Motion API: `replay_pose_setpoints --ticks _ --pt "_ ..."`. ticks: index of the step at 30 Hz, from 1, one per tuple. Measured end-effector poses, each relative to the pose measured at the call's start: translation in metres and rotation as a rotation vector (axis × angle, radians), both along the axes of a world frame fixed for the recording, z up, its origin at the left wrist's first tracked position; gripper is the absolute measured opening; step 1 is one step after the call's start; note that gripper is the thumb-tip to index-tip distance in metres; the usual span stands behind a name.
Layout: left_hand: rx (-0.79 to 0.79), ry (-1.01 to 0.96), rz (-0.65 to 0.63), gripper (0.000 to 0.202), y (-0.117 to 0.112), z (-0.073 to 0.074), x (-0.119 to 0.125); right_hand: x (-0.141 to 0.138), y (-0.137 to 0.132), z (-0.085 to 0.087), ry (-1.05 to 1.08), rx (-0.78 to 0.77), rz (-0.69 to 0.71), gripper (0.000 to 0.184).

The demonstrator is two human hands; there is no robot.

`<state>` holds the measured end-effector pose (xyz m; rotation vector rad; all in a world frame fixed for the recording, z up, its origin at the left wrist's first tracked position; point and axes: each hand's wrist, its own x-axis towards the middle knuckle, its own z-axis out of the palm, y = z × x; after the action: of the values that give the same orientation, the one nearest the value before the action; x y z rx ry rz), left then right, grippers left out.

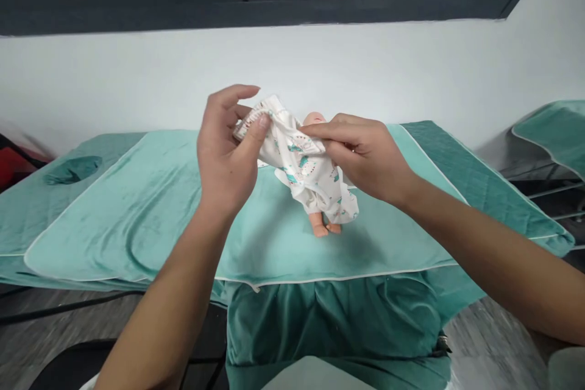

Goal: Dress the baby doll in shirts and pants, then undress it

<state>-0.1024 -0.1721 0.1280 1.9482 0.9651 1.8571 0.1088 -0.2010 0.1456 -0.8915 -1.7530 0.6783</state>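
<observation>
A baby doll lies on the green-covered bed, its bare feet toward me and most of its head hidden behind the cloth and my right hand. White printed baby clothes cover its body. My left hand pinches a raised part of this garment between thumb and fingers, at the upper left. With thumb and index finger together, my right hand grips the fabric near the doll's upper body. Whether the doll's arm is inside the lifted part is hidden.
The bed's green cover has a face hole at the left end. A white wall and a dark window frame stand behind. Another green-covered surface is at right; a black stool is at lower left.
</observation>
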Motion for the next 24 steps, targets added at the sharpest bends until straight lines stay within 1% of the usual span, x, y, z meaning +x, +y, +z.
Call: replay_pose_setpoints --ticks 3,4,6,8,11,13,16,18,20,22,24 --pt "0.201 0.137 0.142 0.027 -0.006 0.014 -0.005 -0.001 0.001 0.016 -0.152 0.077 -0.023 0.027" --pt "0.233 0.181 0.203 0.025 -0.009 0.017 -0.007 -0.001 0.002 0.020 -0.189 0.092 -0.048 0.027" --pt "0.246 0.256 0.312 0.021 -0.016 0.022 -0.009 0.001 0.004 0.027 -0.275 0.112 -0.105 0.022" --pt "0.259 0.314 0.383 0.018 -0.019 0.024 -0.011 0.005 0.008 0.027 -0.398 0.118 -0.147 0.015" --pt "0.266 0.414 0.397 0.013 -0.013 0.018 -0.013 0.011 0.017 0.018 -0.580 0.091 -0.145 0.012" --pt "0.193 0.470 0.375 0.012 -0.005 0.009 -0.011 0.014 0.024 0.006 -0.616 0.076 -0.140 0.011" --pt "0.068 0.538 0.296 0.012 0.002 -0.007 0.000 0.011 0.032 -0.009 -0.526 0.098 -0.167 0.011" --pt "-0.016 0.607 0.164 0.016 0.002 -0.016 0.012 0.006 0.034 -0.016 -0.448 0.113 -0.172 0.009" --pt "-0.129 0.644 0.010 0.026 -0.002 -0.022 0.025 0.000 0.034 -0.018 -0.389 0.096 -0.166 0.007" --pt "-0.273 0.607 -0.085 0.031 -0.006 -0.025 0.035 -0.003 0.032 -0.017 -0.341 0.005 -0.148 0.008" --pt "-0.397 0.521 -0.133 0.024 -0.007 -0.025 0.040 -0.003 0.029 -0.016 -0.293 -0.143 -0.113 0.013"
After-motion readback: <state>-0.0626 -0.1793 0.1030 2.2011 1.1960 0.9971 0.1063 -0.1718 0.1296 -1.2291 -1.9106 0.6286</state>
